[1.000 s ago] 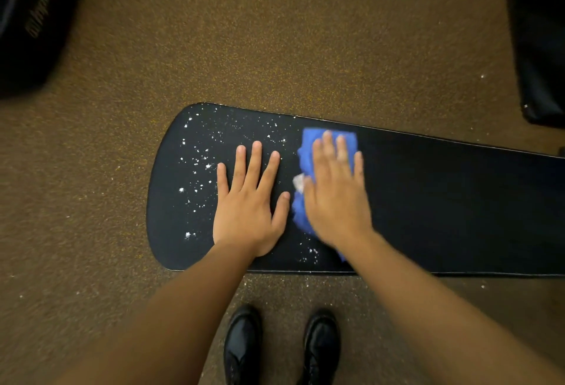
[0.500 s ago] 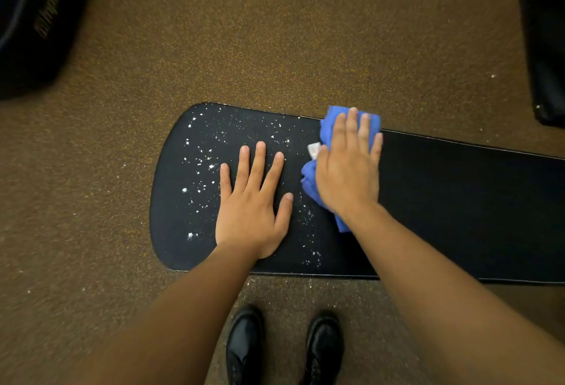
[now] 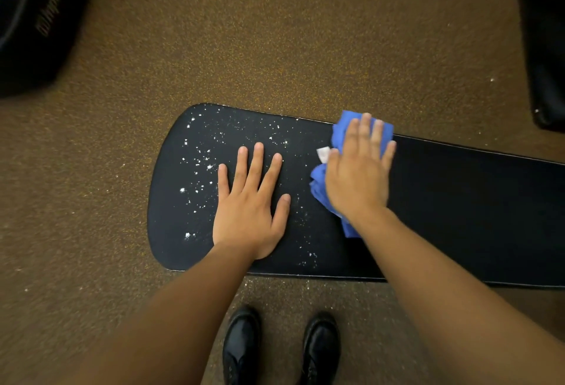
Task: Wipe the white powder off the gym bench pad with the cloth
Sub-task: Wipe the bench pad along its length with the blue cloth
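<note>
A long black bench pad (image 3: 458, 207) lies across the view, its rounded end at the left. White powder (image 3: 198, 164) speckles that left end, with a few specks near the front edge. My left hand (image 3: 249, 207) rests flat on the pad with fingers spread, just right of the thickest powder. My right hand (image 3: 357, 167) presses a crumpled blue cloth (image 3: 319, 189) onto the pad near its far edge with straight fingers. The cloth sticks out above the fingertips and left of the palm, with a small white tag showing.
Brown speckled carpet (image 3: 275, 48) surrounds the pad, with some powder specks on it. A black padded object (image 3: 33, 17) with lettering sits at the top left and another black object (image 3: 544, 48) at the top right. My two black shoes (image 3: 281, 348) stand below the pad's front edge.
My right hand has slid the cloth away from me and to the right, up to the pad's far edge. My left hand has stayed flat in place.
</note>
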The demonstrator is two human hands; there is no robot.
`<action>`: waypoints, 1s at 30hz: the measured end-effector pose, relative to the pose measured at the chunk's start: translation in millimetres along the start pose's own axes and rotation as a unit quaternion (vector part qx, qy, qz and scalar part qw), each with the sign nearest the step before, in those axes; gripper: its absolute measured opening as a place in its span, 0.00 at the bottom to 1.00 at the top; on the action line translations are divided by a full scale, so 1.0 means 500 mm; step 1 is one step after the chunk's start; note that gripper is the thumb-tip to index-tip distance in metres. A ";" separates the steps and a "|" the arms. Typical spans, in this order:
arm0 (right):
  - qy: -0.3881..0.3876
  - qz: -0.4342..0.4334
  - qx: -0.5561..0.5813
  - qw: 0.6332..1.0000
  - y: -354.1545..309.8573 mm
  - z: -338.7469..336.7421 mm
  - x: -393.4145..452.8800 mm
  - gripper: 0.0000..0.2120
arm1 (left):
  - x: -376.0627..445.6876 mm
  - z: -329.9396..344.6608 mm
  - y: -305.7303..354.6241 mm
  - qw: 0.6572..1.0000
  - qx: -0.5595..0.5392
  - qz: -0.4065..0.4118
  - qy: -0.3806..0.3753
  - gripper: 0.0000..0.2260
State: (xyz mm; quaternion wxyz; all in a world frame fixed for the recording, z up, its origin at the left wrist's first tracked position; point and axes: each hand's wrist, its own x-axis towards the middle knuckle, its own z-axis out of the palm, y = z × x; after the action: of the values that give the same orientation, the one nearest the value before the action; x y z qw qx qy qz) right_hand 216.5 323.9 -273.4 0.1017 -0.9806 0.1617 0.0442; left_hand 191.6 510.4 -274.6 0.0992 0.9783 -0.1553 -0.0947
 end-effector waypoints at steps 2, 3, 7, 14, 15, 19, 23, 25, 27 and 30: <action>0.009 -0.040 -0.011 0.999 -0.033 0.011 -0.035 0.30 | 0.000 0.001 -0.001 1.000 -0.003 0.001 0.001 0.29; 0.001 -0.070 -0.016 0.997 -0.038 0.013 -0.072 0.30 | 0.000 0.001 -0.001 1.000 -0.005 0.002 0.001 0.29; -0.055 -0.179 -0.034 0.982 0.024 0.006 -0.232 0.30 | 0.001 0.001 -0.001 1.000 -0.003 0.002 0.002 0.29; -0.011 0.012 -0.005 1.000 0.067 -0.018 -0.066 0.29 | -0.002 0.000 -0.001 1.000 0.004 0.003 0.000 0.28; -0.004 0.026 0.005 1.000 0.038 -0.012 -0.036 0.30 | -0.001 0.000 -0.001 1.000 0.004 0.002 0.000 0.28; 0.008 -0.054 -0.001 0.999 -0.063 0.018 -0.055 0.30 | 0.001 0.002 -0.002 1.000 0.001 0.005 -0.004 0.29; -0.045 -0.166 -0.012 0.985 -0.016 0.011 -0.208 0.29 | 0.000 0.004 -0.005 1.000 0.003 0.009 -0.004 0.28; -0.052 -0.195 -0.039 0.979 0.042 0.004 -0.238 0.30 | 0.000 0.003 -0.005 1.000 0.006 0.012 -0.001 0.28; -0.044 -0.157 -0.046 0.986 0.084 -0.004 -0.202 0.29 | 0.002 0.003 -0.004 1.000 0.008 0.012 -0.004 0.28; -0.016 -0.035 -0.020 0.999 0.078 -0.014 -0.081 0.29 | 0.000 0.002 -0.003 1.000 0.011 0.009 -0.006 0.28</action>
State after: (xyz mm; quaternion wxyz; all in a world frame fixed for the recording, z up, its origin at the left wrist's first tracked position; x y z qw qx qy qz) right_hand 165.8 298.6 -268.9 0.0865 -0.9866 0.1247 0.0599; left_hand 192.0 511.6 -276.0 0.0881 0.9774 -0.1654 -0.0980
